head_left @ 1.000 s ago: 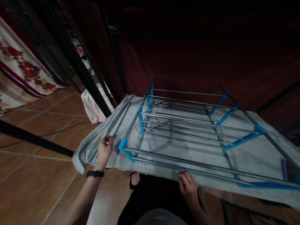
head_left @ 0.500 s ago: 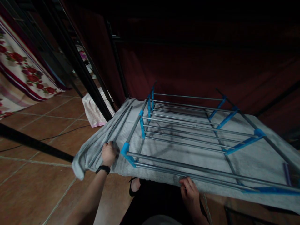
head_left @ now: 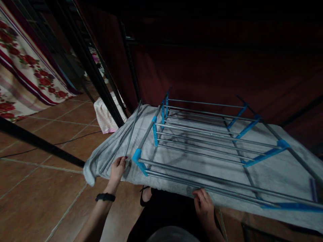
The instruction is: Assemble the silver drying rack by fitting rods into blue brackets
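Note:
A thin grey metal rod (head_left: 132, 131) rises from the fingers of my left hand (head_left: 117, 169), which is closed on its near end at the left of the cloth. My right hand (head_left: 204, 205) rests with curled fingers at the cloth's front edge, just below the rack's front bars; whether it grips anything is hidden. Between and beyond my hands lies a rack of grey tubes with blue plastic joints (head_left: 209, 133). It sits on a grey cloth (head_left: 191, 158) spread over a long surface.
Dark metal posts (head_left: 101, 80) stand at the left, with a striped cloth (head_left: 107, 114) behind them. A flowered fabric (head_left: 37, 77) hangs at the far left. A black bar (head_left: 42, 144) slants over the tiled floor. Dark red curtain (head_left: 202, 74) hangs behind the rack.
My left hand has lifted off the cloth with the rod, whose far end now reaches the back edge. The whole view has shifted slightly. My right hand has stayed in place.

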### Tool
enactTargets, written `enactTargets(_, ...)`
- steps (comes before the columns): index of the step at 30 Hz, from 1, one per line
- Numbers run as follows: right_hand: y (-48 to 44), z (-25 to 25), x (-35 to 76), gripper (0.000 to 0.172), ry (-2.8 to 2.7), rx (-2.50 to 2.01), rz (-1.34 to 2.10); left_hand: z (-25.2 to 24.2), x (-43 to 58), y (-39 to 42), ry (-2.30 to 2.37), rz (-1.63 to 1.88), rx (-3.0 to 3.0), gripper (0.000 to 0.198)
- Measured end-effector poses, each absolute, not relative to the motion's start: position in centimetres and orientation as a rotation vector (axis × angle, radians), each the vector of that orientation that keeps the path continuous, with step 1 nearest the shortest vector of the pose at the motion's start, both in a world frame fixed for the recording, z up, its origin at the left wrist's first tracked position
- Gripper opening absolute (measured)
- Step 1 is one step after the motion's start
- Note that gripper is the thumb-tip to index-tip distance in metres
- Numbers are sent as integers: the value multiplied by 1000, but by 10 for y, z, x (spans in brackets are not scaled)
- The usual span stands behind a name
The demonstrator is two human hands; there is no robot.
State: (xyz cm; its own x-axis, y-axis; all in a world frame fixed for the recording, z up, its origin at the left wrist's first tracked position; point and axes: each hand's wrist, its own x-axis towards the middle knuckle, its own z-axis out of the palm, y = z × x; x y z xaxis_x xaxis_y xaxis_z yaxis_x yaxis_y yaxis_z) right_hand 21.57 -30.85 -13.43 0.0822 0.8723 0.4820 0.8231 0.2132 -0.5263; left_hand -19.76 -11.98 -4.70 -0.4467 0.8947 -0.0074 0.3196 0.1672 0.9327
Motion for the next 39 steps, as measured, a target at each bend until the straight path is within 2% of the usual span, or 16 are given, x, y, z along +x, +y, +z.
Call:
enactTargets(5,-309,-132,216,20,-1735,-1606,125,-28,-188,-144,1743,1367,1166,49)
enactTargets(9,-310,-131,216,21,-1726,-1634,158,-6,-179,-168,1754,1521,1228,45)
enactTargets(13,-310,-130,219,23,-1739,-1634,238,8,-182,-187,1831,1610,1528,42)
enactTargets(19,-308,-130,224,25,-1715,-1638,347,4,-196,-199,1670,1444,2302,22)
enactTargets(23,-307,-124,224,26,-1643,-1616,448,6,-191,-202,1500,1412,2595,14)
enactTargets(33,-304,-91,234,22,-1215,-1588,600,1,-158,-207,1004,1283,2975,21)
enactTargets(39,-305,-79,245,21,-819,-1529,671,-13,-119,-217,969,1072,2940,30)
